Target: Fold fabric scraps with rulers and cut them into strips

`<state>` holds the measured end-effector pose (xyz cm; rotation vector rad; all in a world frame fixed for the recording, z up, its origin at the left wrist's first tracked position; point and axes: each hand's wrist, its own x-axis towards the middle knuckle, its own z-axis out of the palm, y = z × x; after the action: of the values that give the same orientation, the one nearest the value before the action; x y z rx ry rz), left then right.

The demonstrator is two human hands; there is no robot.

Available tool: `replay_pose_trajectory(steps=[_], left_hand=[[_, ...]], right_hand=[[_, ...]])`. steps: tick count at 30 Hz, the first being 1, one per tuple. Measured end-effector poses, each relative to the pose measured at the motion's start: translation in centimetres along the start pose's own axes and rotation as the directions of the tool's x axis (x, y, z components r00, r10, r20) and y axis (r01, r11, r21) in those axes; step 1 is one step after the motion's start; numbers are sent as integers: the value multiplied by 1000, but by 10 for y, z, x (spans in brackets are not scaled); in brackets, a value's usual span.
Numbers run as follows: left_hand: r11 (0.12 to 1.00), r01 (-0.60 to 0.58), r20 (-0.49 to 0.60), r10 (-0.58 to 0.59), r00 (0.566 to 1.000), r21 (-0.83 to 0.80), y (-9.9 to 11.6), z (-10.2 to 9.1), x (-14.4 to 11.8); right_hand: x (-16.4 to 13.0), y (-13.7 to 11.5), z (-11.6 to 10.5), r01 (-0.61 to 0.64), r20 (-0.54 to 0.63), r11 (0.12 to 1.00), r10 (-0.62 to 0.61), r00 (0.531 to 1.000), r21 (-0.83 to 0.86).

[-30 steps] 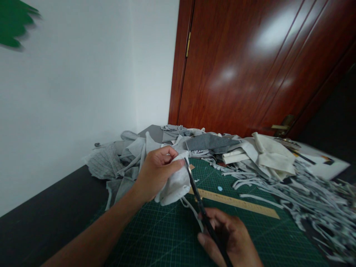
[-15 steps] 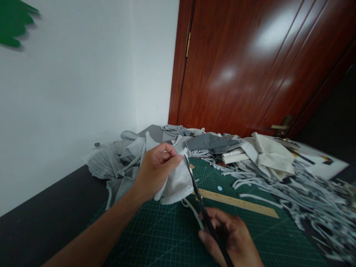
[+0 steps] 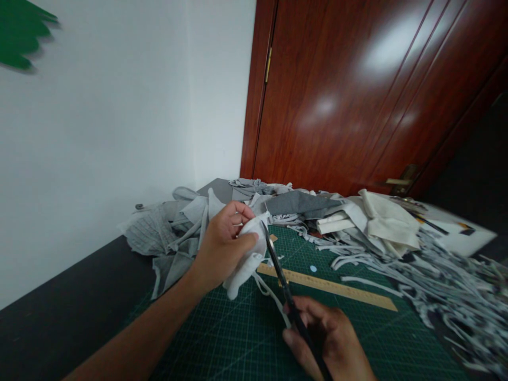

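- Two bare hands work above one green cutting mat that lies on the dark surface.
- One left hand has its fingers closed around one bunched piece of white cloth, held up off the mat, with a loose end hanging down toward it.
- One right hand has its fingers wrapped around the handles of one pair of black scissors; the blades point up and away, their tips at the cloth's right edge, just beside the left hand's fingertips. Whether the blades stand apart cannot be told.
- One thin white strip trails from the cloth down toward the right hand.
- One wooden ruler lies flat on the mat behind the scissors.
- One heap of grey and white fabric scraps sits at the mat's far left edge; more folded pieces lie at the far right.
- Many narrow cut strips, too many to count, are spread over the mat's right side.
- One reddish wooden door stands behind the surface.
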<state>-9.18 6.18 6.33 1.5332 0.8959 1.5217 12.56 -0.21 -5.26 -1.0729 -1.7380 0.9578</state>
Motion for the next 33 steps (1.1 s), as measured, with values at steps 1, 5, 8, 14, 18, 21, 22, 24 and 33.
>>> replay_pose_trajectory(steps=[1, 5, 8, 14, 18, 21, 22, 24, 33], left_hand=[[999, -27, -29, 28, 999, 33, -2, 0, 1], [994, -45, -78, 52, 996, 95, -12, -1, 6], [994, -13, -71, 21, 997, 110, -16, -2, 7], [989, 2, -85, 11, 996, 151, -17, -4, 7], [986, 36, -60, -27, 998, 165, -13, -3, 5], [983, 53, -40, -47, 998, 176, -12, -2, 4], [981, 56, -33, -51, 998, 184, -12, -2, 4], [977, 59, -19, -56, 998, 206, -12, -2, 4], [950, 65, 17, -74, 997, 304, -12, 1, 4]], right_hand=[[0, -1, 0, -6, -4, 1000, 6, 1000, 0], [1, -8, -3, -8, -4, 1000, 8, 1000, -29], [2, -12, -4, 4, 9, 1000, -4, 1000, -30], [2, -9, -5, 25, 23, 999, -25, 999, -23], [2, -6, -5, 22, 34, 1000, -23, 999, 8], [2, -2, -5, 17, 37, 998, -19, 999, 58], [2, -1, -5, 18, 40, 997, -21, 999, 73], [2, 1, -4, 22, 42, 995, -26, 999, 99], [1, 3, -1, 27, 35, 990, -32, 999, 141]])
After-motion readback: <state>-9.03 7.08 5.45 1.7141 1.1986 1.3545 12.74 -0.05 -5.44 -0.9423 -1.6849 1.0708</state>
